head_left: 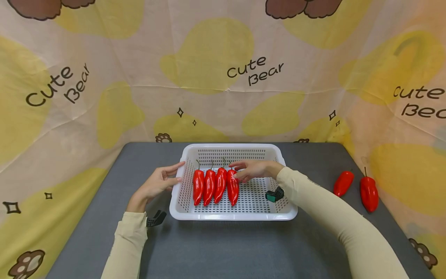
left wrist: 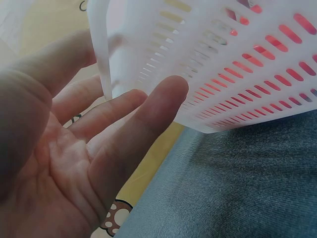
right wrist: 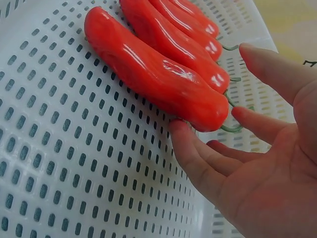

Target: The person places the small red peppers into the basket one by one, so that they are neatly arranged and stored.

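Four red peppers (head_left: 220,186) are lined up side by side in the nine o'clock half of a white basket (head_left: 233,217), stems toward twelve. The rightmost one's stem end is partly covered by the right hand (head_left: 252,170) in the head view; from that wrist, its fingers are seen spread around that end, nothing pinched, though whether the skin is actually touched can't really be told. The left hand (head_left: 158,184) is held at the basket's nine o'clock rim, fingers spread and pretty straight, some tips lost behind the edge; from there the peppers only get seen as red bits through slots. Two loose peppers (head_left: 369,193) can be spotted at three o'clock on the grey table (head_left: 209,248), one's tip blocked by a sleeve (head_left: 334,217). Everything's backed by a yellow-patched cloth (head_left: 209,50), its two o'clock "Cute Bear" lettering chopped off.
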Motion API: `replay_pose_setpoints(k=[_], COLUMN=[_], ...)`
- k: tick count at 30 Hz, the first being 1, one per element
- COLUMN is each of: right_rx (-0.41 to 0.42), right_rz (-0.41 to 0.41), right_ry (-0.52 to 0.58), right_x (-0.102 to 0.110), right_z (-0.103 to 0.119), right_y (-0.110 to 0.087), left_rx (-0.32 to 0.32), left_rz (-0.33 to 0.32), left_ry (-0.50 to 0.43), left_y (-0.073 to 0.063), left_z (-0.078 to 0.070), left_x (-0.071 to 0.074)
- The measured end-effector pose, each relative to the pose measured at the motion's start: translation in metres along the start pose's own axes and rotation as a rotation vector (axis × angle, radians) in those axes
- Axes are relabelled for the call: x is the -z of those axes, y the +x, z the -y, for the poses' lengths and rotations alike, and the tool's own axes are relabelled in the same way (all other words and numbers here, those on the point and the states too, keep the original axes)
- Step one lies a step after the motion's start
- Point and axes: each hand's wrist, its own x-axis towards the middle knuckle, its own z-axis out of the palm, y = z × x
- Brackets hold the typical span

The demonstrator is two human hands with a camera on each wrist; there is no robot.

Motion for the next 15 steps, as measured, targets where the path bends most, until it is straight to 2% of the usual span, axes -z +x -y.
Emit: replay_pose_setpoints(k=[4,15], right_rx=[-0.002,0.061], right_rz=[-0.009,-0.055], right_ry=[0.012,-0.019], right_x=[0.002,0.017], right_z=[-0.001,0.000], right_y=[-0.002,-0.016], left_rx=[0.004,-0.009], left_rz=[-0.007,-0.001], left_ry=[0.008,0.014], left_y=[0.000,0.004], left_z=[-0.001,0.003], left_x=[-0.001,0.000])
